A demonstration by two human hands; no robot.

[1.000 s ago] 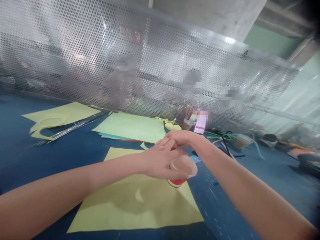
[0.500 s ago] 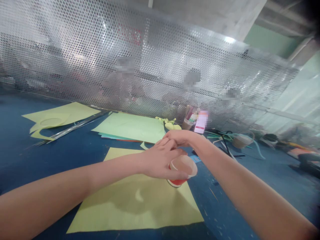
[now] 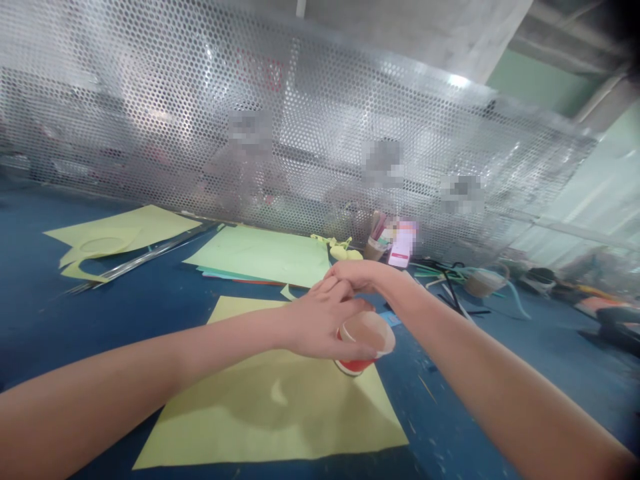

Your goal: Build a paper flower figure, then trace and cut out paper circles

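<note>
A red and white paper cup (image 3: 370, 335) sits at the right part of a yellow sheet of paper (image 3: 280, 420), its open rim upward. My left hand (image 3: 325, 328) reaches in from the left and grips the cup's side, thumb on the near side and fingers on the far side. Just beyond the cup, my right hand (image 3: 356, 273) is bent at the wrist and lies close against the left hand's knuckles. Its fingers are mostly hidden behind the left hand, so what they hold cannot be made out.
Green paper sheets (image 3: 265, 253) lie behind the hands, and cut yellow paper (image 3: 125, 230) beside a metal ruler (image 3: 155, 253) at left. A phone (image 3: 403, 243) leans near a pen holder (image 3: 379, 240). Cords (image 3: 450, 283) lie at right. A perforated metal screen (image 3: 300, 133) borders the blue table (image 3: 150, 313).
</note>
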